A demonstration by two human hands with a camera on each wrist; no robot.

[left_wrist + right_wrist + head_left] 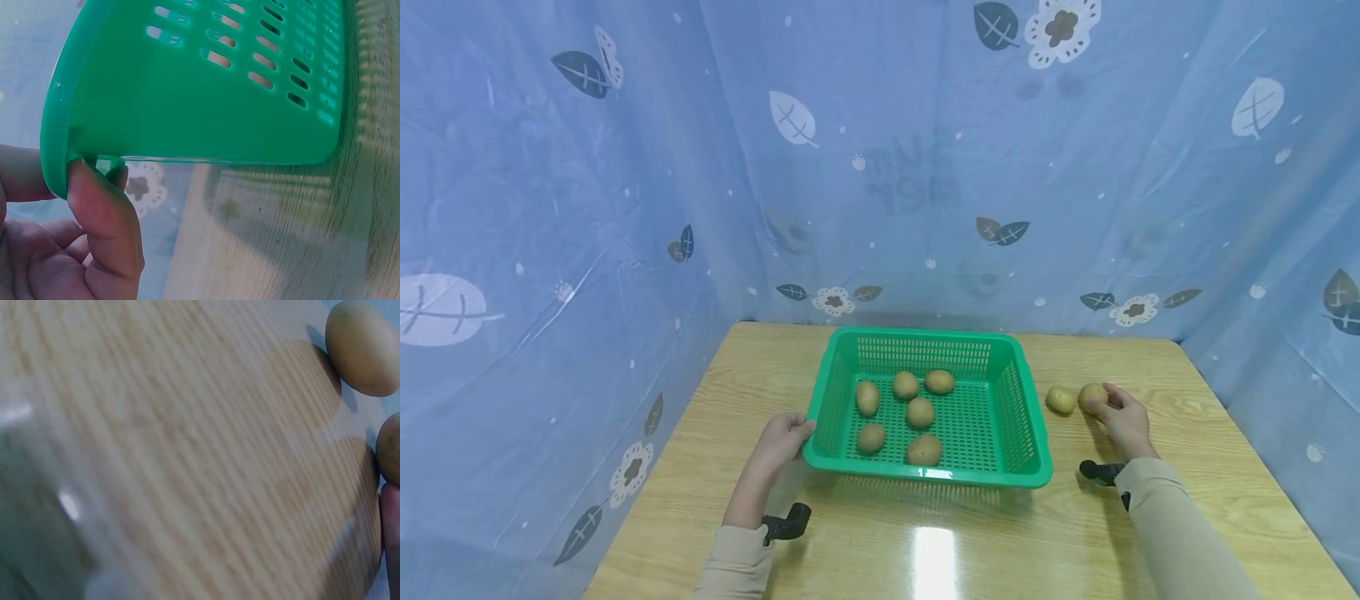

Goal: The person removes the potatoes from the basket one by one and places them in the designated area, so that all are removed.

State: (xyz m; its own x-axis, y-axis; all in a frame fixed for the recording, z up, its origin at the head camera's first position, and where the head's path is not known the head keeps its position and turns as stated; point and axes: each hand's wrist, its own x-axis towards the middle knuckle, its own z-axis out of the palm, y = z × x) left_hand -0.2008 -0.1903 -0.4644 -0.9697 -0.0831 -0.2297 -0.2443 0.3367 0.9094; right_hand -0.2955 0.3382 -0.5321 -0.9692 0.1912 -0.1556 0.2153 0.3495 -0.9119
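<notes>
My left hand [781, 440] pinches the left front corner of a green plastic basket [1033, 425]. In the left wrist view the thumb [103, 209] presses against the underside of the basket's lip [56, 125]. Several brown potatoes lie spread inside, one potato [923, 451] close to the front wall. To the right of the basket, my right hand [1126, 423] has thumb and fingers around a potato [1092, 397] on the table. Just left of it lies another potato [1061, 399], also seen in the right wrist view as the upper potato [362, 350].
The wooden table [857, 542] reflects a bright patch of light near its front. A blue patterned curtain [880, 167] hangs behind the table and along both sides. Black wrist mounts [788, 522] stick out from both forearms.
</notes>
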